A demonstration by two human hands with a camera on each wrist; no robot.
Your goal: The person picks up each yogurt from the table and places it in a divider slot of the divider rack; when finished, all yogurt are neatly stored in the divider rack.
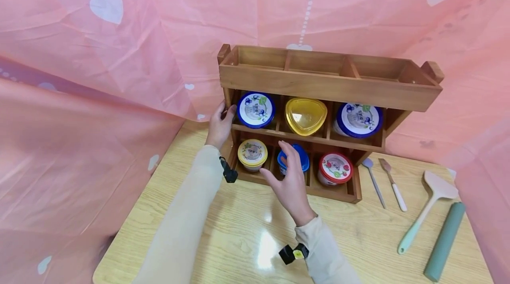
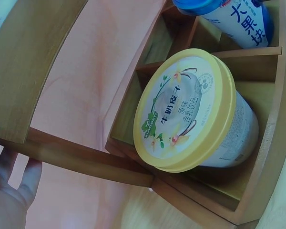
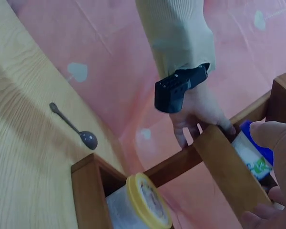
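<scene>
A wooden rack (image 1: 318,84) stands on the table, with lidded cups lying in two rows of compartments. My left hand (image 1: 225,113) grips the rack's left post, thumb on its front; the right wrist view shows these fingers (image 3: 200,119) curled over the post. My right hand (image 1: 275,160) hovers open, fingers spread, in front of the lower middle compartment. It partly hides a blue-lid cup (image 1: 300,157) there, and I cannot tell if it touches the cup. A yellow-lid cup (image 1: 252,153) (image 2: 190,112) lies in the lower left compartment and a red-lid cup (image 1: 335,168) in the lower right.
The upper row holds a blue-lid cup (image 1: 255,109), a yellow triangular-lid container (image 1: 305,115) and another blue-lid cup (image 1: 358,119). To the right of the rack lie a spoon (image 1: 374,182), a small spreader (image 1: 392,183), a pale spatula (image 1: 426,204) and a green rod (image 1: 444,242). Pink cloth (image 1: 119,75) surrounds the table.
</scene>
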